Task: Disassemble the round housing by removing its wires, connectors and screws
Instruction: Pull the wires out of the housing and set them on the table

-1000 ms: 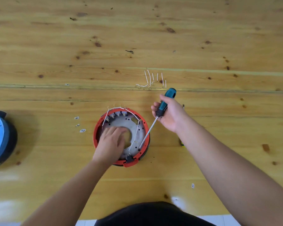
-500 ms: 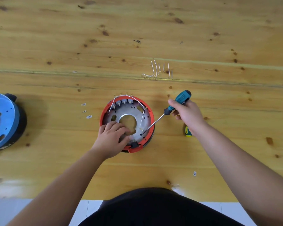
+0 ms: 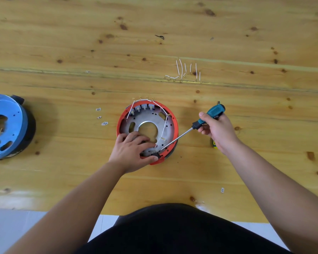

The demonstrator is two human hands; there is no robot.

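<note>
A varnished yellow pine tabletop [image 3: 173, 24] with dark knots fills most of the frame. At the left edge sits a blue perforated disc on a black round base [image 3: 6, 125]. Just below the frame's centre lies the round housing with a red rim and a grey metal plate [image 3: 147, 131], with a circular hole in the plate's middle; thin white wires [image 3: 164, 125] run over its upper and right parts, their brass-tipped ends sticking out past the upper rim.

The left hand [image 3: 134, 150] rests on the lower left part of the housing, fingers curled onto the plate and thumb against a small black connector [image 3: 156, 154] at the lower rim; whether it pinches that piece or only steadies the housing is hard to tell. The right hand [image 3: 217, 129], right of the housing, grasps a teal and black-handled screwdriver [image 3: 206, 119], fingers wrapped round the handle, the steel shaft slanting down-left to the plate near the black connector.

Above centre, a small cluster of loose white wires [image 3: 184, 73] lies on the wood. Three tiny white pieces [image 3: 101, 117] lie just left of the housing.
</note>
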